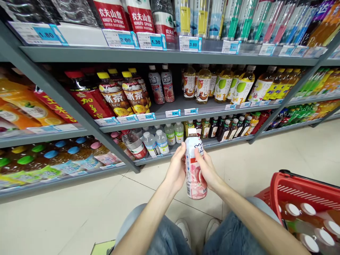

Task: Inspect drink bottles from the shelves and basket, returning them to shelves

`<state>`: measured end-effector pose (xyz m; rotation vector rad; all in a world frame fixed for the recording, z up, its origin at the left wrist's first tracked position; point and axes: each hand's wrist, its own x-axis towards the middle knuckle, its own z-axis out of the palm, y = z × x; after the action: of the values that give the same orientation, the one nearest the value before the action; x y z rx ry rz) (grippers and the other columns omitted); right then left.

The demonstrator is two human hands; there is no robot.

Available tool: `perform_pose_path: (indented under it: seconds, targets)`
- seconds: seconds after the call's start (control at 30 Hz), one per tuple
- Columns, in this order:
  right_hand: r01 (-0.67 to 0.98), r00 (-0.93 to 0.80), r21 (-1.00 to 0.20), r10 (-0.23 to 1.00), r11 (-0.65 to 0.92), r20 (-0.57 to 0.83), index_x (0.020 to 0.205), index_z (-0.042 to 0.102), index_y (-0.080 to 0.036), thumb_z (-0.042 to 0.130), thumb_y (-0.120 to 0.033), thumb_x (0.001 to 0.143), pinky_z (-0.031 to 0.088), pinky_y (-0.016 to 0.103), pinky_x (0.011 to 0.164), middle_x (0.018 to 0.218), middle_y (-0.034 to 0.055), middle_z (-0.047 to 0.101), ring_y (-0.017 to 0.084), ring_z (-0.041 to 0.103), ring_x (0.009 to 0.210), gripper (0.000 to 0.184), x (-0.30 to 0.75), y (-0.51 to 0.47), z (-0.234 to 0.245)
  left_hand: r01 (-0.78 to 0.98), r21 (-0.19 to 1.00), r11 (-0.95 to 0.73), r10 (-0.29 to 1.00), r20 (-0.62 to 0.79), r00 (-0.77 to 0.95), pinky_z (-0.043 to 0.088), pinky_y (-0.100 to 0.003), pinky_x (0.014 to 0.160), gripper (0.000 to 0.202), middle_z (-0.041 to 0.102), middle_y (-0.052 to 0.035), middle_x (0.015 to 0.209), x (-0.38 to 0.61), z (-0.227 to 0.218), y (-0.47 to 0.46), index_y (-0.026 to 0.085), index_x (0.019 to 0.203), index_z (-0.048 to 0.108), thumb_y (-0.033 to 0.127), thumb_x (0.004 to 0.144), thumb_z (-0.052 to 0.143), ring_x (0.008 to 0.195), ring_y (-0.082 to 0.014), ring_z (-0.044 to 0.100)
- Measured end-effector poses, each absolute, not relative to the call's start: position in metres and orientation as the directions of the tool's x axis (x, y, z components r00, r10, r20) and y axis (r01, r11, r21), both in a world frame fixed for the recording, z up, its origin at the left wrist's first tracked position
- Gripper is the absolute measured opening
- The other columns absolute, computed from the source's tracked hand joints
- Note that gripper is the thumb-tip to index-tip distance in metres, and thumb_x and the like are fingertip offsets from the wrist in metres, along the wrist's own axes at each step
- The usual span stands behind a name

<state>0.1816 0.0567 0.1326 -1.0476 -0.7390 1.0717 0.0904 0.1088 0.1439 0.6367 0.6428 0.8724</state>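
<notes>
Counted about the basket: one red basket, with six white caps showing inside it. Left of the basket, two hands, left hand and right hand, on one pink bottle. Up and left of the basket, two like pink bottles on the middle shelf, and two yellow-capped tea bottles in front beside them. Below left of the basket, two white shoes.
</notes>
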Motion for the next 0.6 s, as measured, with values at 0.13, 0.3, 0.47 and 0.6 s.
perform_pose_path:
  seconds: [0.13,0.3,0.47,0.6]
  targets:
    - [-0.395,0.306,-0.917,0.950,0.064,-0.066,0.119,0.064,-0.019,0.062,-0.063,0.088,0.052,0.033,0.092,0.111,0.0077,0.071,0.022,0.067,0.101,0.053,0.1810,0.0561,0.1330,-0.442,0.708,0.550,0.812,-0.331,0.480,0.046,-0.023,0.062,0.049,0.066,-0.0040,0.095,0.0899,0.1433,0.1115,0.020,0.105,0.069,0.057,0.075,0.079,0.074,-0.0130,0.058]
    - [-0.397,0.315,-0.917,0.944,0.035,-0.100,0.119,0.063,-0.020,0.067,-0.057,0.086,0.052,0.031,0.088,0.113,0.0075,0.071,0.022,0.067,0.101,0.050,0.1797,0.0565,0.1294,-0.434,0.672,0.600,0.788,-0.403,0.465,0.046,-0.023,0.063,0.046,0.067,-0.0029,0.092,0.0891,0.1418,0.1130,0.020,0.099,0.068,0.056,0.073,0.080,0.074,-0.0134,0.059]
    - [-0.380,0.313,-0.924,0.945,0.035,-0.093,0.119,0.063,-0.019,0.067,-0.057,0.086,0.051,0.031,0.089,0.114,0.0076,0.071,0.022,0.067,0.102,0.049,0.1790,0.0564,0.1292,-0.441,0.654,0.614,0.779,-0.416,0.468,0.046,-0.023,0.063,0.041,0.067,-0.0021,0.090,0.0882,0.1462,0.1118,0.020,0.098,0.068,0.053,0.076,0.079,0.074,-0.0133,0.059]
    - [-0.377,0.312,-0.925,0.946,0.040,-0.087,0.120,0.063,-0.019,0.067,-0.057,0.086,0.051,0.032,0.092,0.116,0.0080,0.070,0.023,0.066,0.104,0.051,0.1794,0.0562,0.1307,-0.441,0.650,0.619,0.776,-0.419,0.472,0.047,-0.023,0.064,0.041,0.067,-0.0026,0.090,0.0883,0.1479,0.1117,0.020,0.099,0.068,0.052,0.076,0.079,0.075,-0.0139,0.060]
